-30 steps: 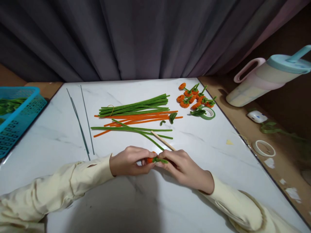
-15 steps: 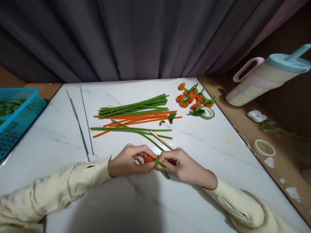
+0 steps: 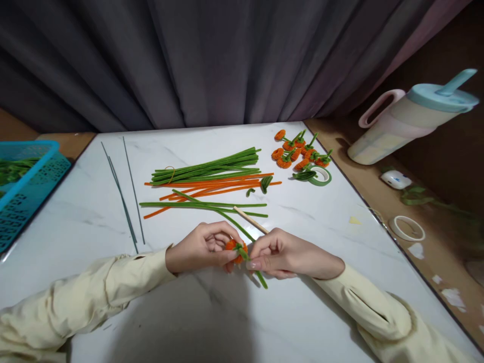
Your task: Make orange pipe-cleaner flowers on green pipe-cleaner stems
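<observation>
Between my hands is a small ribbed orange pipe-cleaner pumpkin (image 3: 230, 245) with a green stem (image 3: 244, 253) on top. My left hand (image 3: 206, 248) grips its left side between thumb and fingers. Thumb and forefinger of my right hand (image 3: 285, 254) pinch the free end of that stem. A wooden stick (image 3: 249, 219) passes beneath my right hand, partly hidden by it. One long green pipe cleaner (image 3: 236, 222) also runs under the fingers and comes out below them. Beyond the hands lie loose orange pipe cleaners (image 3: 212, 190) and a bundle of green pipe cleaners (image 3: 212, 165).
Several similar orange pumpkins (image 3: 284, 162) lie at the back right, near a roll of green tape (image 3: 328, 180) and coiled green leaves (image 3: 266, 182). Thin dark wires (image 3: 123, 196) and a blue basket (image 3: 45, 176) are leftward. A tumbler (image 3: 393, 126) and white tape ring (image 3: 406, 218) stand right.
The pumpkin has been turned so more of its orange top shows. My right fingers have shifted slightly down along the stem, their grip now at its tip. The view has moved a little.
</observation>
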Available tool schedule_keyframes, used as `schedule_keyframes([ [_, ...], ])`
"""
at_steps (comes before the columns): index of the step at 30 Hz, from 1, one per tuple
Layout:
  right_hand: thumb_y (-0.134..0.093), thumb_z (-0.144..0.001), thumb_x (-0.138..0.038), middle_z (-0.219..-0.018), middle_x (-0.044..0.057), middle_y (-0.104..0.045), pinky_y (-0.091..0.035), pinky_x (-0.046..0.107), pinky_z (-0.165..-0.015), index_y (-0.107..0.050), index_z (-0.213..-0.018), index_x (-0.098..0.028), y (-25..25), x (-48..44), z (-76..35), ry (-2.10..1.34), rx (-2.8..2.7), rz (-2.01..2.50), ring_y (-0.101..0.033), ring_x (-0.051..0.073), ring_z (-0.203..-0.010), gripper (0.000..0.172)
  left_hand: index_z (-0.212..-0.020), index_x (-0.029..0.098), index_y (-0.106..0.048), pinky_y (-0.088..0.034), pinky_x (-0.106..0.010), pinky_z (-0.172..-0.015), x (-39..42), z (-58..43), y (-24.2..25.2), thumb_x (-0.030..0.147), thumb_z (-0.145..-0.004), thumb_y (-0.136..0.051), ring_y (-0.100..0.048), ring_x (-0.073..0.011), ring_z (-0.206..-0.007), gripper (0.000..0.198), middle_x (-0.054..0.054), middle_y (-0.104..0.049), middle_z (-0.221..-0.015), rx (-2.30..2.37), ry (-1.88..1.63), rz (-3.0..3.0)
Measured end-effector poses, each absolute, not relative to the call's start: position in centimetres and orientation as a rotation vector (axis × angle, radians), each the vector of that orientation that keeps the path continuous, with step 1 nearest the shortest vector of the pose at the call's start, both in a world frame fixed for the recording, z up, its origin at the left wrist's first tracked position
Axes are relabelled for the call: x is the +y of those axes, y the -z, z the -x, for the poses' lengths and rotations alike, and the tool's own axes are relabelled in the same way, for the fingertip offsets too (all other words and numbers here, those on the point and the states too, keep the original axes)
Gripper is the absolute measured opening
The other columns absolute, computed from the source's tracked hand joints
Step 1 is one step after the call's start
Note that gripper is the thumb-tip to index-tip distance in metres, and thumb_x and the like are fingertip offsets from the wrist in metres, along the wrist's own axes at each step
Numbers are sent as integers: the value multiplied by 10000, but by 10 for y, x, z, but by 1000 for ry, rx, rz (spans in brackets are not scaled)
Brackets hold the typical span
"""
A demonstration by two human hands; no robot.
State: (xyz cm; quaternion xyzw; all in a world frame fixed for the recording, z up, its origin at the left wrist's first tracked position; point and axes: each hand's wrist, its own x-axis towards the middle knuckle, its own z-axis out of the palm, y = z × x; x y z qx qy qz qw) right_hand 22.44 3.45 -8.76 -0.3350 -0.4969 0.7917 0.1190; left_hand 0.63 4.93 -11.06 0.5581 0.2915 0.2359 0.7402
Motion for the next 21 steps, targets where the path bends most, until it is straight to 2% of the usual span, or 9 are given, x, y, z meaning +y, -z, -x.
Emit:
schedule_keyframes([
  [4, -659, -777, -407, -437, -88, -409, -181, 174, -374, -562, -703, -124, 82, 36, -227, -2318, -1494, 1010, -269, 22, -377, 308, -862, 123, -552, -541, -211, -507, 52, -7, 108, 311, -713, -735, -643, -117, -504, 301, -14, -639, -649, 578, -494, -1067],
  [8, -664, -767, -420, -531, -49, -475, -242, 176, -439, -581, -698, -112, 83, 34, -225, -2141, -1659, 1057, -331, 35, -469, 327, -861, 121, -553, -537, -213, -482, 50, -7, 109, 311, -729, -719, -639, -125, -488, 284, -24, -644, -642, 601, -489, -1114],
  [11, -661, -762, -441, -520, -60, -434, -231, 174, -432, -599, -717, -111, 83, 33, -224, -2063, -1739, 1102, -308, 37, -467, 339, -891, 115, -586, -529, -181, -503, 47, -5, 114, 254, -767, -671, -657, -121, -537, 205, -56, -673, -707, 632, -575, -1396],
  [14, -605, -797, -486, -484, -88, -378, -228, 174, -397, -604, -852, -131, 80, 35, -228, -1991, -1686, 1180, -301, 42, -411, 360, -909, 118, -620, -513, -142, -504, 47, -5, 114, 166, -761, -644, -642, -92, -542, 157, -74, -696, -781, 669, -816, -1795],
  [16, -533, -845, -499, -475, -85, -379, -235, 182, -391, -597, -890, -143, 79, 38, -233, -1746, -1678, 1321, -315, 54, -401, 365, -918, 126, -622, -521, -142, -527, 49, -5, 110, 125, -748, -643, -631, -86, -541, 171, -71, -705, -776, 667, -1003, -2029],
  [21, -478, -902, -368, -630, 2, -539, -332, 217, -514, -592, -752, -146, 78, 44, -238, -871, -2009, 1467, -428, 93, -538, 291, -1029, 149, -574, -532, -202, -575, 61, 1, 85, 104, -790, -591, -636, -122, -593, 244, -58, -694, -717, 465, -1174, -2548],
])
